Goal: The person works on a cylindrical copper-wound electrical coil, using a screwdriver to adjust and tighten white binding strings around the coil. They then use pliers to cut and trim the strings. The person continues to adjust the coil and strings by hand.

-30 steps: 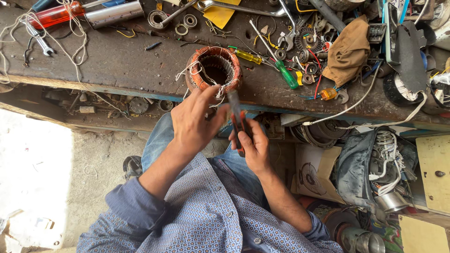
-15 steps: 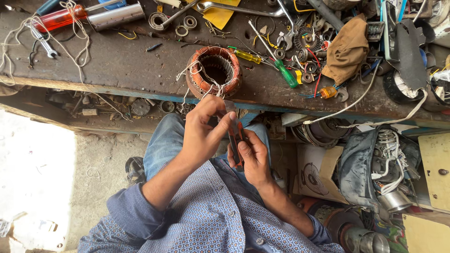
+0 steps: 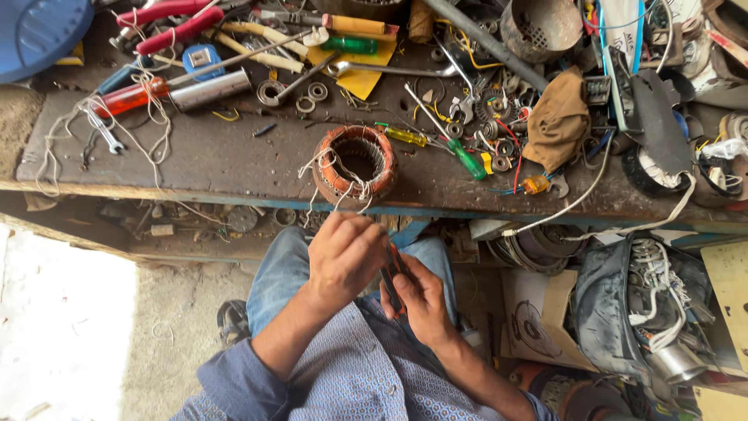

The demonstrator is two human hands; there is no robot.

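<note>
Both hands have dropped toward your lap. Your left hand point(image 3: 343, 257) pinches the thin leads; your right hand point(image 3: 417, 292) grips a dark, red-trimmed tool. At 12 o'clock, the ring-shaped copper-wound stator point(image 3: 356, 165) sits at the edge of the rough counter point(image 3: 210, 160). Tugging the stiff leads risks dragging it off.

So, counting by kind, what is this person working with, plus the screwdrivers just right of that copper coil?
Copper-wound stator: 1
Screwdrivers right of it: 2, yellow-handled screwdriver and green-handled screwdriver
Red-handled tool in right hand: 1
Total: 4
</note>
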